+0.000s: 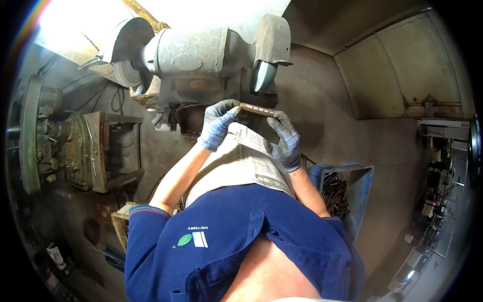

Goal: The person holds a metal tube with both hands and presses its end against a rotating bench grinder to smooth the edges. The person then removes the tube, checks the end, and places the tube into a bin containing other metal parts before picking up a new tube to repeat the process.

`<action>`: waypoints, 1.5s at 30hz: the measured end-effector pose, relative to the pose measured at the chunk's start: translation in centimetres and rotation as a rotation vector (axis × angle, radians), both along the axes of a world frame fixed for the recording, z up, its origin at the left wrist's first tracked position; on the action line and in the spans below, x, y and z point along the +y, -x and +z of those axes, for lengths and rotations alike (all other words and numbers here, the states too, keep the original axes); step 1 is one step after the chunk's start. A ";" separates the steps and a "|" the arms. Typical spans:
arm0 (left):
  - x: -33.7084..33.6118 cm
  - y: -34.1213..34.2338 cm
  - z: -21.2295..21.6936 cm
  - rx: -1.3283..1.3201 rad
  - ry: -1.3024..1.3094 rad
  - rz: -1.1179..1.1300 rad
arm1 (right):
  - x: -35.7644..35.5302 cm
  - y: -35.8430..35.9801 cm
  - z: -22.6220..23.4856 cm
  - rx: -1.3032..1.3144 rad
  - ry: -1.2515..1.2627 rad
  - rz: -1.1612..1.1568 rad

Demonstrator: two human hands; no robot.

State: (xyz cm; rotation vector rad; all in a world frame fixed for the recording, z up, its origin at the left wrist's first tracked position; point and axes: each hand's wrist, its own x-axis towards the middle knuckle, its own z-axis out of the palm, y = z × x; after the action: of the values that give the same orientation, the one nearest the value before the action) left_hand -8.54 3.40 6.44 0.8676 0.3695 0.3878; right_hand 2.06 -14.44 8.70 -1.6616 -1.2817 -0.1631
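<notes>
A short, dark brown metal bar [257, 109] with a row of bright notches or marks along one side is held level between my two gloved hands. My left hand [219, 125] pinches its left end. At the other end, the fingertips of my right hand [286, 140] are closed on it. Both gloves are grey and blue, with dirty fingers. Just beyond the bar stands a grey bench grinder [193, 53]. Its right wheel [264, 76] is near the bar but apart from it, and its left wheel [127, 74] is farther off.
Printed paper [236, 156] covers my lap. To my right, a blue bin [359, 194] holds many dark metal pieces [334, 195]. A pale crate [119, 224] sits by my left side. Farther left is a greenish machine [68, 148]; metal cabinets [402, 65] stand far right.
</notes>
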 end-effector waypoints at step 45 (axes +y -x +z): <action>-0.1 -7.7 -7.2 0.290 -0.113 0.151 | 2.0 -4.9 -7.3 0.579 0.067 -0.171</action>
State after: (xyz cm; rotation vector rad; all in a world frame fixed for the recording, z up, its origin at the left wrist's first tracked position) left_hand -0.80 3.25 -0.79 1.0126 0.6891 0.4265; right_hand 6.91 -12.41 1.42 -1.7051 -0.7153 0.2487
